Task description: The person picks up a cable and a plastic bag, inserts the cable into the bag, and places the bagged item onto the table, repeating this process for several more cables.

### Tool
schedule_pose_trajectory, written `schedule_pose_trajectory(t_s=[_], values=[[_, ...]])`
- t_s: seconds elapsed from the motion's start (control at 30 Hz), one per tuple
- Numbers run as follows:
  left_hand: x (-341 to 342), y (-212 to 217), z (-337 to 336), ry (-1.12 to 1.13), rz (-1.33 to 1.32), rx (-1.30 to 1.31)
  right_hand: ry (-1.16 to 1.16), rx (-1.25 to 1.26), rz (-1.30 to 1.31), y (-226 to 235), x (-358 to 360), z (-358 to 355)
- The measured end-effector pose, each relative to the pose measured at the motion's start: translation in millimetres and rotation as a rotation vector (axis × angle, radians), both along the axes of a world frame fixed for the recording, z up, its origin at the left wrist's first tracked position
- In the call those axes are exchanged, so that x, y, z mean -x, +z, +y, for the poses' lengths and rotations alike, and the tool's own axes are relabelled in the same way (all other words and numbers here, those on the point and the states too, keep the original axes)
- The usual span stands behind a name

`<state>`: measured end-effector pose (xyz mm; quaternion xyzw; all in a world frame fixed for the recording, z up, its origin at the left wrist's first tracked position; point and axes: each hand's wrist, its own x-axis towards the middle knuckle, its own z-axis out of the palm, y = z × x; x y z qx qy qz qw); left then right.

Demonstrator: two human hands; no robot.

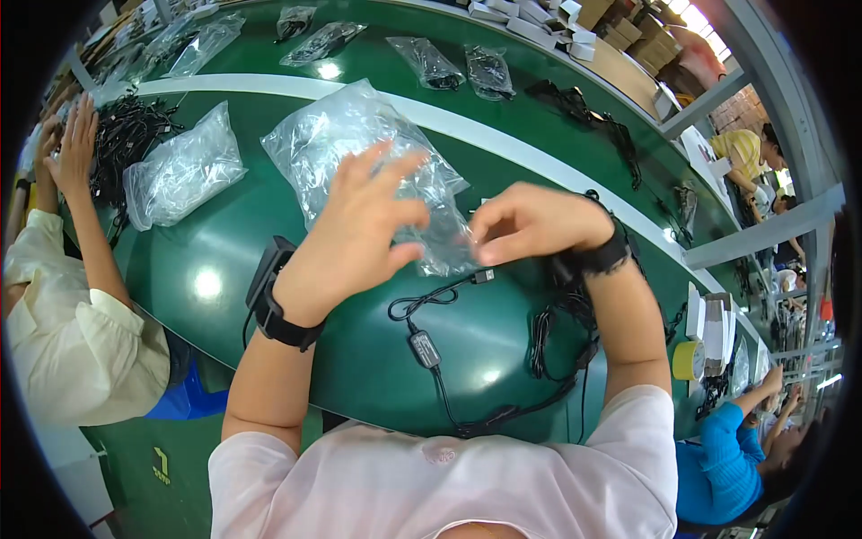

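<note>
My left hand [364, 220] is spread over a pile of clear plastic bags [314, 135], its fingers apart and slightly blurred. To its right, my right hand [539, 220] is curled, thumb and fingertips closed at the right edge of a clear plastic bag [438, 241]. Below my hands lies a black USB cable [440, 377] with a small inline box [423, 349] and a plug [483, 277]. More black cables [561, 323] lie bundled under and beside my right forearm. Both wrists wear black bands.
Another clear bag bundle [187, 171] sits at left beside a heap of black cables [130, 135], near a co-worker's hand [76, 144]. Bagged cables [489, 72] lie across the white strip [503, 148]. Yellow tape [688, 360] and a person in blue [723, 458] are at right.
</note>
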<state>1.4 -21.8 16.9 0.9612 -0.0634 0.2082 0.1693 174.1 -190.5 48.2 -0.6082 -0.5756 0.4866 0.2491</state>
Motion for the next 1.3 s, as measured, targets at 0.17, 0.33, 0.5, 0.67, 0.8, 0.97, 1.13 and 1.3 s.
schedule_pose_trajectory(t_s=[0.17, 0.33, 0.5, 0.67, 0.8, 0.97, 1.13, 1.3], values=[[2.7, -0.8, -13.1, -0.134, 0.126, 0.101, -0.775, -0.149, -0.682, -21.5, -172.4, 16.8], [-12.8, 16.3, -17.1, -0.262, -0.059, 0.215, -0.871, 0.029, -1.352, -121.0, -310.1, -23.5], [-9.1, 7.3, -6.4, -0.053, -0.354, 0.205, -0.913, 0.204, -1.61, -104.4, -282.0, -9.1], [-11.1, 12.4, -9.3, -0.011, -0.463, 0.21, -1.047, -0.354, -1.236, 9.8, -275.0, -45.9], [-5.0, 8.6, -6.9, 0.035, -0.446, 0.411, -0.91, -0.53, -0.174, 101.5, -169.2, -44.0], [-30.0, 36.1, -19.1, -0.009, -0.45, 0.866, -0.662, -0.576, -0.12, 137.8, -47.4, -44.8], [-45.6, 57.4, -57.3, -0.378, -0.16, 1.439, -0.632, -0.683, 0.064, 95.1, 22.9, -18.0], [-34.1, 43.4, -64.7, -0.457, -0.044, 1.46, -0.672, -0.579, 0.401, 78.4, 25.9, -17.9]])
